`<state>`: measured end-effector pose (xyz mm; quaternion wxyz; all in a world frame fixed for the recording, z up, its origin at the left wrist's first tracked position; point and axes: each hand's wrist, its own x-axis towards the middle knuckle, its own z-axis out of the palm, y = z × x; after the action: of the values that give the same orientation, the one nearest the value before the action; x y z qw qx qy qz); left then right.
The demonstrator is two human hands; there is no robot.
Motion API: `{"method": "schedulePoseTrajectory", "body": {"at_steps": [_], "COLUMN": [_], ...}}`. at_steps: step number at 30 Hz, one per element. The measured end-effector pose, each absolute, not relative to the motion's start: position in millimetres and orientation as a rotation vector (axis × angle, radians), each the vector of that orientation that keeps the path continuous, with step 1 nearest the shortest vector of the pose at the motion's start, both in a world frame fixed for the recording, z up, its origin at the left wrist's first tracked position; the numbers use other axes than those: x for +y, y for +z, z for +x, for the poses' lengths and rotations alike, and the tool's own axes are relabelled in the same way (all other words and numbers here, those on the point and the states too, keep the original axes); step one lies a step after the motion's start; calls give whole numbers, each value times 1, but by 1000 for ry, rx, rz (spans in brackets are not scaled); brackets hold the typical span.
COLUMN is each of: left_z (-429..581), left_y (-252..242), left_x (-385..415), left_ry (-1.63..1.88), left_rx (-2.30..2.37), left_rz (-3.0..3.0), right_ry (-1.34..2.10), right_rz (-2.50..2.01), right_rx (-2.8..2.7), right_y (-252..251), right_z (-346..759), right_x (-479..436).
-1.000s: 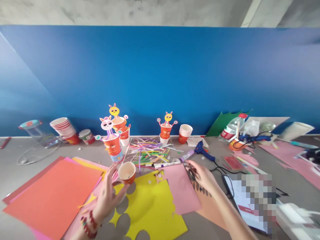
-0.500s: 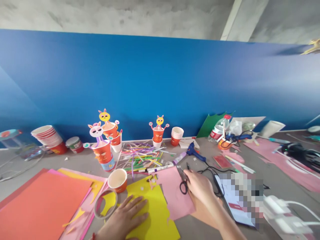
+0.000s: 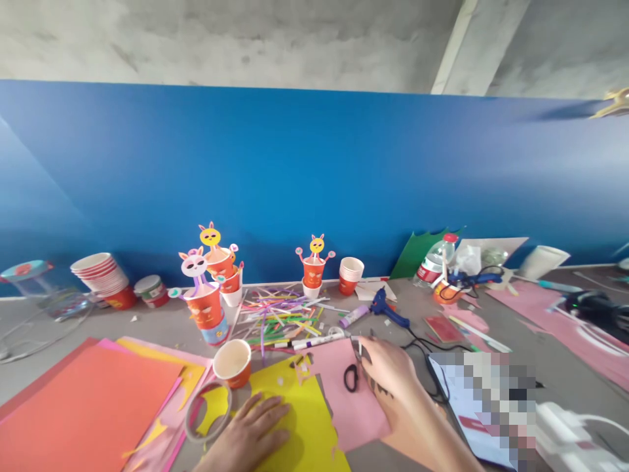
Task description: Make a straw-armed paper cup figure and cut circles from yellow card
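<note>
My left hand (image 3: 253, 429) lies flat, fingers spread, on a yellow paper sheet (image 3: 314, 432). A grey tape roll (image 3: 189, 416) and an orange paper cup (image 3: 240, 375) are just beside it. My right hand (image 3: 388, 370) is curled over a pair of scissors with a black handle loop (image 3: 350, 378) showing to its left; the fingers cover much of the rest. Beneath the scissors is a cut pink paper piece (image 3: 339, 406). A peach sheet (image 3: 405, 426) lies partly under my right wrist.
Paper-cup figures (image 3: 205, 308) stand behind a pile of coloured strips (image 3: 280, 314). A blue glue gun (image 3: 388, 308) trails its cable near a phone (image 3: 472, 419). Orange sheets (image 3: 83, 406) lie at left, a white power strip (image 3: 565, 419) at right.
My right hand has shifted slightly left over the pink paper, and the scissors have moved left with it. My left hand stays on the yellow sheet. The view has tilted up a little.
</note>
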<state>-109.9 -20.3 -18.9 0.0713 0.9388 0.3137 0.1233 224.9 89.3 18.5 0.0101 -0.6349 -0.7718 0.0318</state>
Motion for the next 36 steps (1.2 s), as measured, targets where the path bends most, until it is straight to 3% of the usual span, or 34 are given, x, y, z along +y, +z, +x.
{"method": "schedulePoseTrajectory", "body": {"at_steps": [17, 30, 36], "left_z": [-88, -97, -79], "left_y": [-17, -31, 4], "left_x": [-12, -10, -15], "left_ry": [392, 540, 819], "left_rx": [998, 993, 1053], "left_rz": [2811, 2636, 1912], "right_ry": [177, 520, 1124], "right_rz": [-1844, -1668, -1308], "right_rx": [-2360, -2067, -1676], "right_y": [1, 37, 29], "right_z": [173, 275, 238], "right_x": [204, 144, 78]}}
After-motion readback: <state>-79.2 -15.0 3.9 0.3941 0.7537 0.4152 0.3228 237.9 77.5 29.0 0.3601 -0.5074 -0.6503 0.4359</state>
